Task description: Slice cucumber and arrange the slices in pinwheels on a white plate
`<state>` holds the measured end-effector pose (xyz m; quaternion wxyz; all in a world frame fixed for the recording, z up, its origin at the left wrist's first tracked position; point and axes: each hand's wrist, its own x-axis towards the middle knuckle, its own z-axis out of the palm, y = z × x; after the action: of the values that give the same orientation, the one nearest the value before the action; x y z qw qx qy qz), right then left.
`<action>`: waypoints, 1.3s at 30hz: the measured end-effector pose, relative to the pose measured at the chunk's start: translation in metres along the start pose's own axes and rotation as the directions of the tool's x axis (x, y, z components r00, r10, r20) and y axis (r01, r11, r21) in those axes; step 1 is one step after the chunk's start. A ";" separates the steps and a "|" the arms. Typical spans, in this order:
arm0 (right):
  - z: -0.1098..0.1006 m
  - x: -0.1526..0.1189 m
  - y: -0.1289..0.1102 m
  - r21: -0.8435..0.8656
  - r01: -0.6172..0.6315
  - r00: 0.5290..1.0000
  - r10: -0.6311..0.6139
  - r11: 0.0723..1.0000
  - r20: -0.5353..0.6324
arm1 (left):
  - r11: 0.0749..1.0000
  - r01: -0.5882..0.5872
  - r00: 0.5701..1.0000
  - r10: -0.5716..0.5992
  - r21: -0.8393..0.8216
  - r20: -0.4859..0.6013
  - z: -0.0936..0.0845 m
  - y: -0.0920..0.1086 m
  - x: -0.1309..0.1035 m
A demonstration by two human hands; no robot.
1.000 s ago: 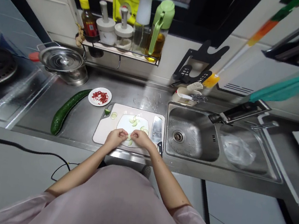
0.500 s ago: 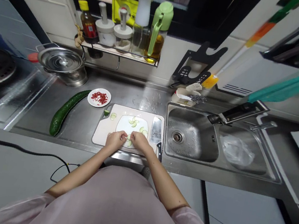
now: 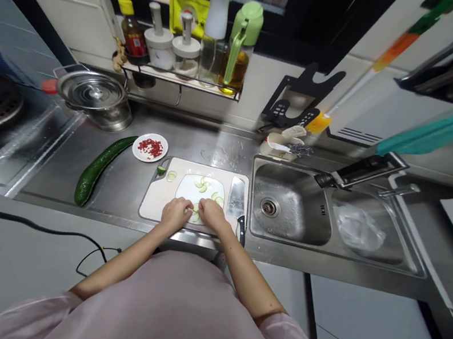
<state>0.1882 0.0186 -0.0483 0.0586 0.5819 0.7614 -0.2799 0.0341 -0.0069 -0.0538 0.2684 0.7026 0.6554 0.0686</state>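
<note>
A square white plate [image 3: 189, 186] lies on the pale cutting board [image 3: 153, 203], bearing thin cucumber slices in small fanned groups. Over its near edge, my left hand [image 3: 176, 212] has its fingers pinched at a cucumber slice [image 3: 196, 209]. Facing it from the other side, my right hand [image 3: 211, 214] is closed too, fingertips on the same small group of slices. My fingers partly hide what they grip. To the right a kitchen knife [image 3: 237, 196] rests on the board, its black handle toward me. A cucumber end [image 3: 161, 171] and a few slices [image 3: 171, 176] sit at the board's left.
A long green cucumber [image 3: 100, 170] and a small plate of chopped red pieces [image 3: 151, 147] stand left of the board. Further left is a lidded steel pot [image 3: 95, 92]. The sink [image 3: 292, 204] adjoins on the right. A rack of seasonings [image 3: 181, 76] hangs behind.
My left hand has drawn back very slightly from my right, and its fingers are a little more curled. My right hand stays almost in place. The plate and knife have not moved.
</note>
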 end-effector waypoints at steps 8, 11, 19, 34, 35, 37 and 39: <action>-0.009 -0.009 -0.004 -0.083 -0.025 0.999 0.022 0.996 -0.041 | 1.000 -0.026 1.000 0.026 -0.001 -0.008 0.004 -0.006 -0.001; -0.012 -0.016 0.000 -0.080 -0.075 0.993 0.066 0.994 -0.101 | 0.998 -0.057 0.997 0.056 -0.016 -0.051 0.002 -0.012 -0.001; -0.002 -0.030 0.004 -0.085 -0.123 0.989 0.115 0.989 -0.089 | 0.956 -0.294 0.947 0.289 -0.013 -0.140 0.007 -0.019 0.000; 0.008 -0.028 0.003 -0.128 -0.089 0.993 0.077 0.988 -0.092 | 0.892 -0.429 0.886 0.446 0.146 -0.124 0.017 -0.022 -0.009; 0.009 -0.028 0.003 -0.127 -0.084 0.993 0.072 0.988 -0.094 | 0.890 -0.432 0.885 0.450 0.147 -0.122 0.017 -0.022 -0.009; 0.010 -0.028 0.004 -0.126 -0.076 0.994 0.065 0.989 -0.091 | 0.888 -0.435 0.883 0.453 0.147 -0.121 0.018 -0.022 -0.009; 0.010 -0.028 0.004 -0.131 -0.071 0.995 0.060 0.989 -0.084 | 0.888 -0.435 0.883 0.453 0.150 -0.121 0.018 -0.022 -0.009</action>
<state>0.1980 -0.0096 -0.0468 0.0762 0.6120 0.7606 -0.2026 0.0215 -0.0205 -0.0769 0.1523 0.8414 0.4984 0.1429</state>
